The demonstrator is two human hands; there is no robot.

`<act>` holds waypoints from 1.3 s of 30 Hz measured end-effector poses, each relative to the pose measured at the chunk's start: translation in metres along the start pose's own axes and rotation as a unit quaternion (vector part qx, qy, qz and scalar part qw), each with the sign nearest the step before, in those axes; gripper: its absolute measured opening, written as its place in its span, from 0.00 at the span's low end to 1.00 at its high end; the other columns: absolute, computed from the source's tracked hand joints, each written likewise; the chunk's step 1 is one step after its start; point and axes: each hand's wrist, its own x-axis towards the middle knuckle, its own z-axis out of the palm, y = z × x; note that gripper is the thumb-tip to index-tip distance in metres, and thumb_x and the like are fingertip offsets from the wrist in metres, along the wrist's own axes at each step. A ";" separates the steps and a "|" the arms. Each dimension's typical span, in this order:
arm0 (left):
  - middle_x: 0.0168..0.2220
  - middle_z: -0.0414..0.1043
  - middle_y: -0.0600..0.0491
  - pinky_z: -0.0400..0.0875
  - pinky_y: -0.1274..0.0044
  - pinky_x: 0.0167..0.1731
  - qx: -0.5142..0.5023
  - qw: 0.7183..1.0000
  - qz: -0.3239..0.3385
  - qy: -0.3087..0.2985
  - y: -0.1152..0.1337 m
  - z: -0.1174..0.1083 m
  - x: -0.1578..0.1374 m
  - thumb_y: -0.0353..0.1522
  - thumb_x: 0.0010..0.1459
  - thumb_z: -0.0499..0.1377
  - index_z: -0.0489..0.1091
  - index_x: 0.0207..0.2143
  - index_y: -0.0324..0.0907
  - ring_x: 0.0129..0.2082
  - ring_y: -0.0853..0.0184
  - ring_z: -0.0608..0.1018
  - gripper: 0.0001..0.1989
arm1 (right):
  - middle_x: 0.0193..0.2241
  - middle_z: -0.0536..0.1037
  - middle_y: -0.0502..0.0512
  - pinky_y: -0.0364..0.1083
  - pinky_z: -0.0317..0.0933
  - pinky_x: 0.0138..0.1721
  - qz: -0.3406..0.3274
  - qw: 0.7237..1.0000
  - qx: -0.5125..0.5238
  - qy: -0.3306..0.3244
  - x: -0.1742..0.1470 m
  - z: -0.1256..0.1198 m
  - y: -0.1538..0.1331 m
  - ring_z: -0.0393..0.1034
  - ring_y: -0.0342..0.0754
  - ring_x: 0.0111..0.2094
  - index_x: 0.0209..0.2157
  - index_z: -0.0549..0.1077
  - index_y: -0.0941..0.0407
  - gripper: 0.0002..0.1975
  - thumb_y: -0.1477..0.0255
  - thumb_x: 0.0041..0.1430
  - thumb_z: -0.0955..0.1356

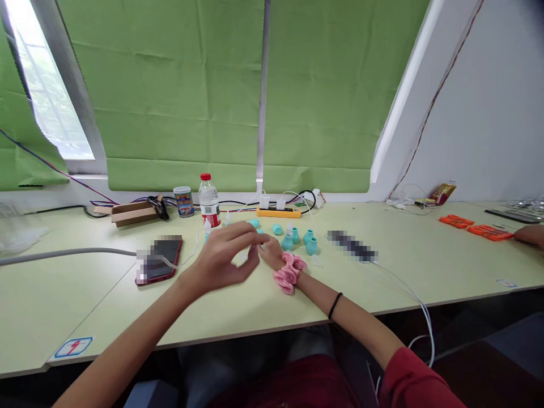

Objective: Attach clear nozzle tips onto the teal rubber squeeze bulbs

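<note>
My left hand [232,252] is curled above the table, thumb and fingertips brought together in a loop. Behind those fingertips, my right hand [272,252] is bent in close, a pink scrunchie [289,273] round its wrist. Both hands look closed; anything small between them is hidden. Just beyond the right hand stand several teal bulb-shaped pieces [311,246], some with clear tips. Another teal piece [277,229] lies on its side. A clear nozzle-like piece [316,261] rests right of the right wrist.
A red-capped bottle [209,201], a can [183,202] and a cardboard box [135,213] stand at the back. A yellow power strip [278,212] lies by the wall. Phones [164,258] with cables lie either side. Another person's hand [531,234] touches orange trays [488,232] at right.
</note>
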 end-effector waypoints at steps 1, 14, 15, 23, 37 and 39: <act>0.30 0.67 0.52 0.66 0.77 0.32 0.039 0.998 0.015 -0.036 -0.013 0.006 0.006 0.29 0.49 0.51 0.69 0.35 0.43 0.33 0.67 0.70 0.11 | 0.30 0.72 0.55 0.42 0.57 0.36 -0.003 1.000 0.010 0.011 0.000 0.000 0.000 0.64 0.45 0.33 0.30 0.69 0.58 0.06 0.78 0.51 0.61; 0.31 0.68 0.51 0.62 0.78 0.31 0.063 0.971 -0.124 -0.197 -0.105 0.065 -0.025 0.28 0.45 0.51 0.69 0.39 0.41 0.32 0.66 0.70 0.16 | 0.24 0.74 0.52 0.44 0.66 0.30 0.124 0.940 0.314 0.043 -0.008 -0.001 -0.012 0.69 0.45 0.25 0.23 0.71 0.57 0.04 0.74 0.40 0.67; 0.28 0.69 0.51 0.62 0.78 0.29 0.048 0.971 -0.135 -0.192 -0.105 0.067 -0.025 0.30 0.46 0.51 0.69 0.38 0.40 0.29 0.67 0.70 0.15 | 0.23 0.74 0.52 0.44 0.66 0.30 0.138 0.929 0.341 0.033 -0.009 -0.002 -0.013 0.69 0.45 0.25 0.22 0.71 0.57 0.04 0.74 0.38 0.68; 0.29 0.70 0.53 0.64 0.79 0.26 -0.052 0.974 -0.174 -0.137 -0.102 0.075 -0.026 0.32 0.43 0.55 0.71 0.30 0.41 0.27 0.68 0.70 0.10 | 0.22 0.75 0.53 0.45 0.66 0.28 0.132 0.920 0.368 0.020 -0.011 -0.005 -0.015 0.70 0.47 0.25 0.21 0.73 0.58 0.05 0.72 0.38 0.69; 0.25 0.66 0.55 0.68 0.81 0.24 -0.143 0.967 -0.195 -0.082 -0.102 0.083 -0.030 0.23 0.39 0.52 0.63 0.23 0.38 0.27 0.71 0.69 0.05 | 0.25 0.77 0.54 0.49 0.67 0.34 0.128 0.892 0.432 -0.036 -0.014 0.004 -0.010 0.72 0.50 0.28 0.23 0.74 0.58 0.07 0.70 0.37 0.70; 0.25 0.65 0.55 0.68 0.81 0.25 -0.155 0.966 -0.193 -0.081 -0.102 0.083 -0.030 0.23 0.39 0.51 0.62 0.23 0.38 0.27 0.71 0.69 0.06 | 0.25 0.77 0.54 0.50 0.67 0.35 0.130 0.888 0.440 -0.037 -0.014 0.002 -0.011 0.72 0.50 0.28 0.23 0.75 0.58 0.08 0.71 0.35 0.71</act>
